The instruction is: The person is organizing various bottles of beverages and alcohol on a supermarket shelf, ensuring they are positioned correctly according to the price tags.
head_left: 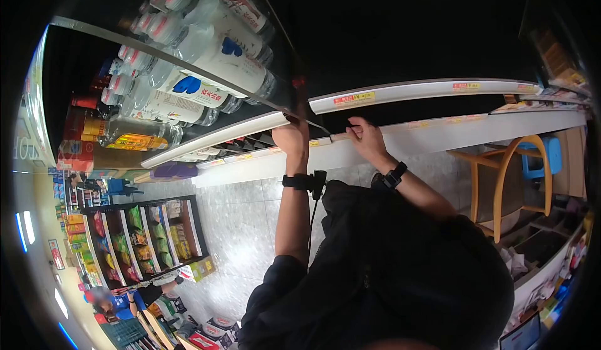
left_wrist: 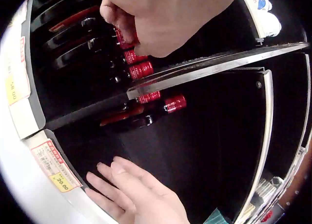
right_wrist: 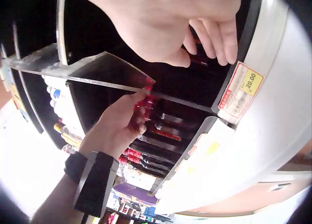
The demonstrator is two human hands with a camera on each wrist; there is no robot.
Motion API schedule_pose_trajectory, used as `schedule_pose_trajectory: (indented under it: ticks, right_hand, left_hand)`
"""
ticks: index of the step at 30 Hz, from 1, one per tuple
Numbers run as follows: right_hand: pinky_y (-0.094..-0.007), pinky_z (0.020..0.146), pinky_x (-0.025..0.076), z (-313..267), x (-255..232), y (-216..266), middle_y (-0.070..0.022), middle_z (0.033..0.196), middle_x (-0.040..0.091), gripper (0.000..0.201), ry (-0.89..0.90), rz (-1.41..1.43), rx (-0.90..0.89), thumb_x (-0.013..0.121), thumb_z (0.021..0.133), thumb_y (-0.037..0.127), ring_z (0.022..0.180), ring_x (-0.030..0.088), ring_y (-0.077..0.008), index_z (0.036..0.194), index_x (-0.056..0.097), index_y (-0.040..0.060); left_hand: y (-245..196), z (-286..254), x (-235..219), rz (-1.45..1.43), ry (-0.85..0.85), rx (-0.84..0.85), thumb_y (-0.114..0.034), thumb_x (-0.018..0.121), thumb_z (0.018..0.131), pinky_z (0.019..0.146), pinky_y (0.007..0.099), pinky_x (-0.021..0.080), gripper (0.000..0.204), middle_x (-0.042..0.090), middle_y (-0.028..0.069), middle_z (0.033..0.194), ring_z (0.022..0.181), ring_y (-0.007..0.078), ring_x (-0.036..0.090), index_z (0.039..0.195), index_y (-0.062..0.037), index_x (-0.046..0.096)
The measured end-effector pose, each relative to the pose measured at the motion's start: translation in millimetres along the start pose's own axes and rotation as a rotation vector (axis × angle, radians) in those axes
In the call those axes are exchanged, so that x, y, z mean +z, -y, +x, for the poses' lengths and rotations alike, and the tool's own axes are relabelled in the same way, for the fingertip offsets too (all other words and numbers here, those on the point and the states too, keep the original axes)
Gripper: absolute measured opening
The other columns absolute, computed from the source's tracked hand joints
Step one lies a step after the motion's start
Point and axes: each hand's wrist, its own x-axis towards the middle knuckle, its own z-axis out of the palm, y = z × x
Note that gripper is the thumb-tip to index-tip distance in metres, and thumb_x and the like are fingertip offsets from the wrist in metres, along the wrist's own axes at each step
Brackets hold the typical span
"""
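Two hands are raised to a dark shop shelf point(left_wrist: 195, 151) behind its white front rail point(head_left: 438, 134). The left hand point(head_left: 292, 138) is curled round a dark bottle with a red cap label point(right_wrist: 144, 101), which is gripped among a row of like red-capped dark bottles point(left_wrist: 146, 68) lying in black plastic lanes point(left_wrist: 68, 43) near the shelf's left front edge. A clear acrylic divider point(left_wrist: 209, 68) is seen running from the front edge toward the back of the shelf, just beside the gripped bottle and across the left hand's path. The right hand point(head_left: 366, 138) is laid on the front edge of the shelf, its fingers point(left_wrist: 105, 177) straight and relaxed, holding nothing, just beside a yellow and red price tag marked 20.00 point(left_wrist: 53, 165) on the rail. On the shelf above and to the left, clear plastic water bottles with white and blue labels point(head_left: 206, 68) are stacked on their sides. Below, a low rack of snack packets point(head_left: 144, 237) is stood on the pale tiled floor point(head_left: 244, 218), and a wooden chair with a blue seat point(head_left: 519, 168) is placed near the rail's right end.
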Motion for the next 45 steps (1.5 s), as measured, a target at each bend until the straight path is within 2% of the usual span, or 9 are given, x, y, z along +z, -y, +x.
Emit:
schedule_pose_trajectory:
  ticks: [3,9,13,19,24,31,34,39,45]
  right_hand:
    - [-0.0323,0.075,0.058,-7,-2,6,-0.0147,0.098,0.073,0.026,0.061,0.010,0.029,0.068,0.090,0.016,0.084,0.073,-0.0241,0.111,0.064,0.0010]
    - [-0.0364,0.072,0.057,-16,7,11,-0.0123,0.091,0.073,0.023,0.184,-0.062,0.041,0.069,0.088,0.020,0.080,0.072,-0.0271,0.105,0.065,0.0051]
    - [-0.0370,0.071,0.057,-19,13,11,-0.0115,0.090,0.073,0.024,0.202,-0.030,0.023,0.069,0.087,0.021,0.078,0.072,-0.0267,0.104,0.065,0.0055]
    - [-0.0380,0.078,0.056,-27,28,6,-0.0146,0.099,0.072,0.037,0.360,0.004,0.039,0.071,0.086,0.025,0.086,0.071,-0.0296,0.116,0.061,0.0056]
    - [-0.0408,0.090,0.054,-31,33,21,-0.0214,0.121,0.065,0.085,0.488,-0.098,-0.008,0.076,0.082,0.039,0.103,0.068,-0.0341,0.147,0.032,0.0062]
    - [-0.0422,0.085,0.058,-30,6,39,-0.0192,0.128,0.062,0.092,0.495,0.066,-0.094,0.077,0.081,0.047,0.103,0.068,-0.0323,0.149,0.029,0.0091]
    - [-0.0377,0.084,0.059,-26,-15,49,-0.0071,0.124,0.066,0.082,0.667,0.047,-0.138,0.078,0.081,0.040,0.100,0.070,-0.0293,0.147,0.039,0.0111]
    - [-0.0369,0.081,0.059,-32,-37,31,-0.0071,0.117,0.069,0.084,0.619,-0.094,-0.129,0.081,0.077,0.038,0.094,0.072,-0.0279,0.148,0.041,0.0143]
    - [-0.0416,0.072,0.059,-37,-57,24,-0.0111,0.104,0.073,0.088,0.190,-0.259,-0.203,0.077,0.080,0.030,0.075,0.072,-0.0308,0.153,0.029,0.0193]
  left_hand:
    - [8,-3,-1,0.008,0.190,-0.115,-0.029,0.074,0.084,0.064,0.0454,0.052,0.029,0.070,0.0172,0.078,0.070,0.0394,0.067,0.095,-0.0022,0.068]
    - [11,-6,-20,-0.097,0.388,-0.149,-0.027,0.074,0.084,0.065,0.0429,0.051,0.029,0.068,0.0178,0.083,0.075,0.0368,0.066,0.095,-0.0015,0.066]
    - [3,-17,-30,-0.143,0.232,-0.069,-0.018,0.077,0.083,0.066,0.0388,0.054,0.022,0.069,0.0161,0.087,0.073,0.0314,0.069,0.088,-0.0011,0.064]
    - [5,-40,-36,-0.439,0.251,-0.250,-0.017,0.073,0.090,0.083,0.0308,0.055,0.030,0.069,0.0146,0.092,0.086,0.0186,0.069,0.105,0.0023,0.055]
    - [0,-32,-62,-0.537,0.179,-0.354,-0.019,0.073,0.091,0.073,0.0271,0.053,0.032,0.068,0.0097,0.092,0.081,0.0142,0.066,0.108,0.0026,0.055]
    - [-39,-26,-114,-0.450,0.332,-0.252,-0.014,0.073,0.090,0.079,0.0274,0.054,0.026,0.072,0.0123,0.093,0.086,0.0158,0.070,0.104,0.0028,0.059]
    - [-48,-43,-120,-0.472,0.376,-0.213,-0.013,0.077,0.086,0.078,0.0298,0.054,0.027,0.072,0.0130,0.089,0.085,0.0207,0.073,0.105,-0.0007,0.062]
    - [-68,-72,-117,-0.485,0.495,0.010,-0.011,0.079,0.082,0.077,0.0347,0.057,0.035,0.072,0.0143,0.100,0.090,0.0293,0.073,0.112,-0.0042,0.062]
    - [-100,-66,-87,-0.578,0.540,0.143,-0.007,0.075,0.085,0.085,0.0359,0.056,0.035,0.070,0.0163,0.110,0.100,0.0316,0.070,0.115,-0.0011,0.058]
